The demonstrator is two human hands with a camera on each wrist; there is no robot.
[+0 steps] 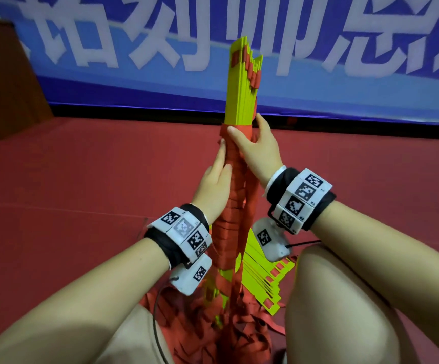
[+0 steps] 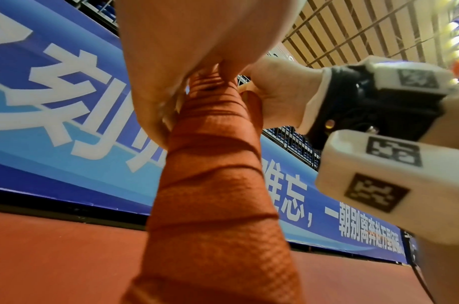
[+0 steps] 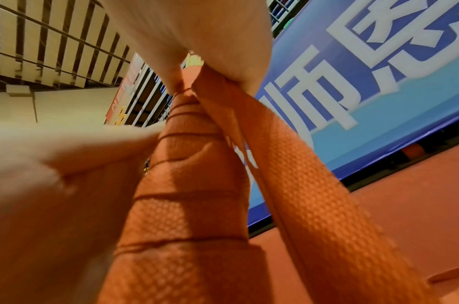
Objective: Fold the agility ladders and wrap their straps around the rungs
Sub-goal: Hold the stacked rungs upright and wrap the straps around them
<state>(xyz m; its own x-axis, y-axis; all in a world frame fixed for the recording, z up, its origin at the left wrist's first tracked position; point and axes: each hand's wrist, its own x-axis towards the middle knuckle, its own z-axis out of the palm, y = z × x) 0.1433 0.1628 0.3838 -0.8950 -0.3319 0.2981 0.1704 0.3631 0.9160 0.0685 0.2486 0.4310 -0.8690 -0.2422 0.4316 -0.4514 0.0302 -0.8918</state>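
I hold a bundle of yellow rungs upright over the red floor. Red strap is wound round its lower half in many turns. My left hand grips the wound part from the left, thumb on the front. My right hand clasps the top of the winding, thumb in front and fingers behind. From the right palm a loose length of strap runs down beside the winding. The bundle's foot is hidden among loose straps.
A second stack of yellow rungs lies on the floor between my legs. Loose red straps are heaped near me. My bare knee is at the right. A blue banner lines the far edge, and a wooden box stands far left.
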